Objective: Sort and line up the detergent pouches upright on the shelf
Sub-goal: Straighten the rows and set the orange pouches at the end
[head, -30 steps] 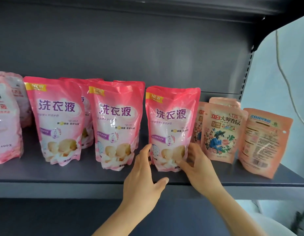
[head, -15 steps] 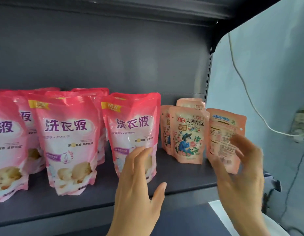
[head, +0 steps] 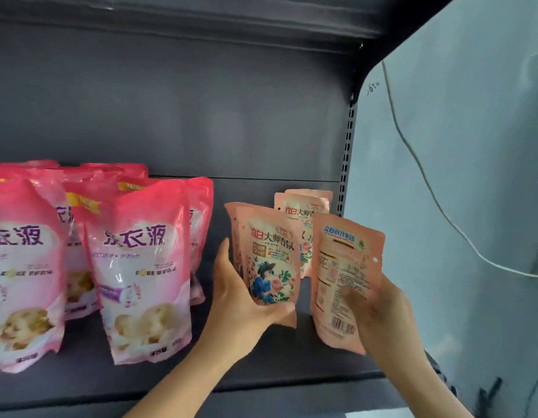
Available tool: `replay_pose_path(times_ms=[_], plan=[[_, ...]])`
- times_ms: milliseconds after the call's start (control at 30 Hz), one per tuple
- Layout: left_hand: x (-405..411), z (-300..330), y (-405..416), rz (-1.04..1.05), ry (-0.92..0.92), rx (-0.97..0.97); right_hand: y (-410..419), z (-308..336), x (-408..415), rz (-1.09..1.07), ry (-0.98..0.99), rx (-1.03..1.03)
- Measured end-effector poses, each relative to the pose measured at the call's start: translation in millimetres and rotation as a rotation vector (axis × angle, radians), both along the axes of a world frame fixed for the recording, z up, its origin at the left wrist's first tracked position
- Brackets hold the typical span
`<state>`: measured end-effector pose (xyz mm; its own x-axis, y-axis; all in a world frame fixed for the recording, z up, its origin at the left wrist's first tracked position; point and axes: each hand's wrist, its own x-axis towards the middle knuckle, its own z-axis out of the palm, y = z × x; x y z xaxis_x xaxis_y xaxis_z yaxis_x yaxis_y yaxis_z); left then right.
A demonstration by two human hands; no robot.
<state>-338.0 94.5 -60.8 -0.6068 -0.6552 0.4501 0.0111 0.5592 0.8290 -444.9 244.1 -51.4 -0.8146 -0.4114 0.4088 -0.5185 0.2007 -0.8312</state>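
- Head view: the left hand curls round the bottom of a small peach pouch with a flower picture, holding it upright just above the dark shelf.
- The right hand grips another peach pouch – back side showing – near the shelf's right end.
- Big pink pouches stand to the left.
- The small pouches look light, soft and a bit slippery – best held low, near the fat bottom.

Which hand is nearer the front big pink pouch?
Left. The left hand grips a small floral pouch just beside the big pink pouch; the right hand is farther right.
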Motion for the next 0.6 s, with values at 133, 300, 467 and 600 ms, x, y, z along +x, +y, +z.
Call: replay_pose_path(times_ms=[133, 300, 467, 600], plan=[[-25, -10, 1, 0.048, 0.014, 0.067, 3, 0, -26, 0.074, -0.034, -0.013], [-38, -19, 7, 0.064, 0.014, 0.123, 3, -5, -47, 0.199, -0.025, -0.011], [-39, -9, 4, 0.067, 0.026, 0.152, 0, -11, -53, 0.388, -0.114, 0.036], [-38, 7, -11, -0.042, 0.086, 0.306, -4, -17, -58, 0.495, -0.114, 0.151]])
